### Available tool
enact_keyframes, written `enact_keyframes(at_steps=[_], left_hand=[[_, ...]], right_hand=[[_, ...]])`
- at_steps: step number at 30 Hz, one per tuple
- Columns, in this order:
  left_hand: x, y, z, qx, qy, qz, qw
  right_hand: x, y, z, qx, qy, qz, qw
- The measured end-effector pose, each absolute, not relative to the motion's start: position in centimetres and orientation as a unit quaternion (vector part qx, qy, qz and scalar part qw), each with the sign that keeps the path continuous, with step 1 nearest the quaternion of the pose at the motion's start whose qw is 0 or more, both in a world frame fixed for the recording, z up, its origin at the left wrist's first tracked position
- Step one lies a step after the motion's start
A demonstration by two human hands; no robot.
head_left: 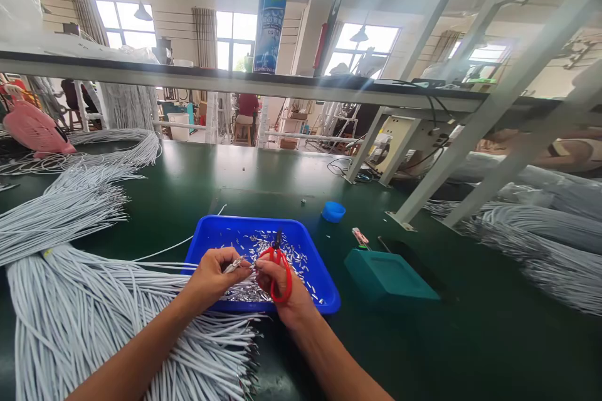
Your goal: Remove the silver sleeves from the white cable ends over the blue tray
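My left hand (217, 276) is closed in a pinch on the stripped end of a white cable, above the left part of a blue tray (324, 297). Red-handled scissors (282, 293) hang in my right hand (288, 291), their dark blades pointing away from me. Its thumb and fingertips also pinch close to the cable end, almost touching my left fingertips; what tiny piece may be between them is too small to make out. Many small shiny metal pieces (301, 263) lie scattered in the tray. A large bundle of white cables (94, 319) spreads under my left forearm.
On the green tabletop (188, 182), a small blue cup (333, 212) and a teal box (388, 276) stand to the right. Coiled cables (527, 250) lie beyond the white metal struts (433, 182). A blue spray can (271, 22) stands on the shelf (207, 77) ahead.
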State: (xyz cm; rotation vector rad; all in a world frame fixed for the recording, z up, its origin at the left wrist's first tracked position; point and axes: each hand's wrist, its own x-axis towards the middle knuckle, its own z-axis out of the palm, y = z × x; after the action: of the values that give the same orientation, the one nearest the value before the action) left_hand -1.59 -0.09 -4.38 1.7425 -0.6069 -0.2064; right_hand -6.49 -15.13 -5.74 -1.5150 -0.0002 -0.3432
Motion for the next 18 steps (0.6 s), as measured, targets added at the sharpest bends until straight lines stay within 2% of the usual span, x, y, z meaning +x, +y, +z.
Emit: enact_keyframes(at_steps=[4, 5, 7, 10, 12, 15, 18], left_hand=[[-1.6, 0.0, -4.6, 0.691, -0.157, -0.219, 0.67], [-1.6, 0.0, -4.6, 0.669, -0.14, -0.255, 0.684], [-1.5, 0.1, -4.5, 0.637, -0.127, -0.291, 0.702], [-1.4, 0.4, -4.2, 0.634, -0.122, -0.282, 0.71], [-1.3, 0.7, -4.1, 0.643, -0.117, -0.276, 0.705], [-1.1, 1.2, -4.0, 0.66, -0.127, -0.272, 0.689], [-1.0, 1.8, -3.9, 0.7, -0.144, -0.26, 0.649]], right_hand=[[-7.1, -15.1, -5.3, -0.759, -0.038, -0.23, 0.607], [-7.1, -15.2, -5.1, -0.761, -0.041, -0.234, 0.603], [-6.7, -15.7, -4.8, -0.72, -0.006, -0.242, 0.65], [-5.5, -16.9, -4.9, -0.602, 0.08, -0.253, 0.753], [-5.1, -17.5, -5.1, -0.589, 0.093, -0.238, 0.767], [-5.7, -17.5, -5.1, -0.681, 0.055, -0.207, 0.7], [-6.9, -16.5, -4.6, -0.764, -0.022, -0.233, 0.602]])
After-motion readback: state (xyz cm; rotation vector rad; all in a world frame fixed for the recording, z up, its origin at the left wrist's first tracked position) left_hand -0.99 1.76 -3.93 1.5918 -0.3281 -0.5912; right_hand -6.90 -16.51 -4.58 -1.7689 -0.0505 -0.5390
